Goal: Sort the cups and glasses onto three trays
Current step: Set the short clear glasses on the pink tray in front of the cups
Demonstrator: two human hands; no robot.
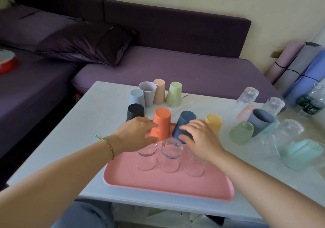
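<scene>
Nothing legible to call out here. The only print in sight is the dark green labels on the plastic bottles (pixel 311 104) at the far right, with pale marks on them that are too small and blurred to read as a word, brand or number.
</scene>
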